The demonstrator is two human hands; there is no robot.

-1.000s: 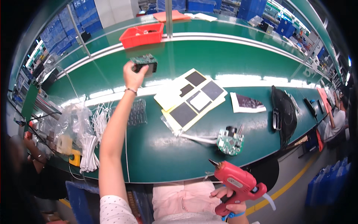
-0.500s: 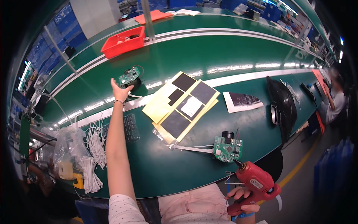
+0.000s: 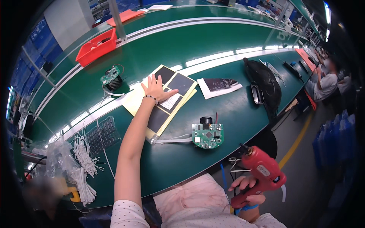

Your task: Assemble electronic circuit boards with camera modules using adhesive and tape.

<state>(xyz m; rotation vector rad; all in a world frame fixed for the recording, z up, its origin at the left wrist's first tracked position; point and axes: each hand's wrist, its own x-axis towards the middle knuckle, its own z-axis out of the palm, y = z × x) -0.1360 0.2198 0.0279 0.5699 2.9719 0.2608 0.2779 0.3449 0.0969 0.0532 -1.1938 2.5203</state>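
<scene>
My left hand (image 3: 155,91) lies with spread fingers over a stack of yellow sheets (image 3: 133,100) bearing dark grey rectangles. Partly under it is a small white printed sheet (image 3: 170,102). In my right hand (image 3: 249,188) is a red hot glue gun (image 3: 262,165), held by its handle beyond the bench's front edge, nozzle tilted up and left. Between the sheets and the gun stands a green circuit board (image 3: 208,136) with a black cylinder on top and a white flat cable running left. A second green board on a black ribbed part (image 3: 111,79) stands farther back, left of my hand.
White cable bundles (image 3: 84,155) and a black grid-like tray (image 3: 100,136) lie at left. A red bin (image 3: 97,47) stands at the back. Right of the sheets are a dark-and-white sheet (image 3: 219,86) and a black bag (image 3: 264,81). Other people sit far right.
My left hand has left the far circuit board and come right onto the yellow sheets. That board stays standing on the bench. The glue gun remains in my right hand; the whole view has shifted.
</scene>
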